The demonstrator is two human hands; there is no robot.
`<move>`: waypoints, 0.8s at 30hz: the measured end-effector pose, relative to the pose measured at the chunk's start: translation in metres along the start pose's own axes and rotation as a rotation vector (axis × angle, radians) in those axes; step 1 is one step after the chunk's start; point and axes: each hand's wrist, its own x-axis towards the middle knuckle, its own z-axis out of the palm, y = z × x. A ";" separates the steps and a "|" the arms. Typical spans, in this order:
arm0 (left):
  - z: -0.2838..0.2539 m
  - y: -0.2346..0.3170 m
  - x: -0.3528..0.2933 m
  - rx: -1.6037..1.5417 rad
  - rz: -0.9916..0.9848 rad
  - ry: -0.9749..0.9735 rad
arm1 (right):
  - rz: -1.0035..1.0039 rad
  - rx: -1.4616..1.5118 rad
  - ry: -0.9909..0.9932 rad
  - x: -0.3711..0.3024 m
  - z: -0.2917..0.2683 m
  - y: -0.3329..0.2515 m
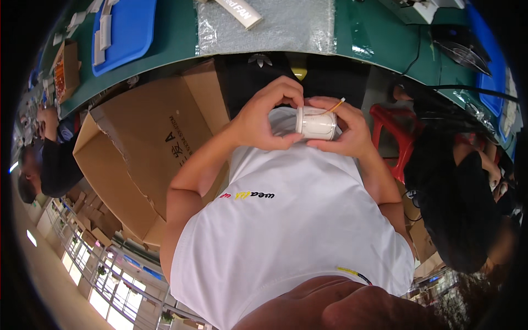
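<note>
In front of my chest, close to the table's front edge, a small white cylindrical housing (318,124) lies on its side between my two hands. My left hand (268,114) grips its left end, fingertips above and thumb below. Around the right end curl the fingers of my right hand (353,130), with that thumb underneath. A thin brownish-yellow wire lead (333,106) comes off the housing and ends in a tiny white plug beside my right fingers. What the housing contains is hidden.
The green table (176,33) carries bubble wrap (297,27) with a white printed strip (240,12) and a blue tray (132,33). A large cardboard box (143,137) stands at left, a red stool (396,132) at right. Co-workers sit on both sides; black cables hang at right.
</note>
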 end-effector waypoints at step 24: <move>0.018 -0.021 -0.047 0.024 -0.033 0.072 | 0.036 -0.020 -0.189 -0.011 0.007 0.018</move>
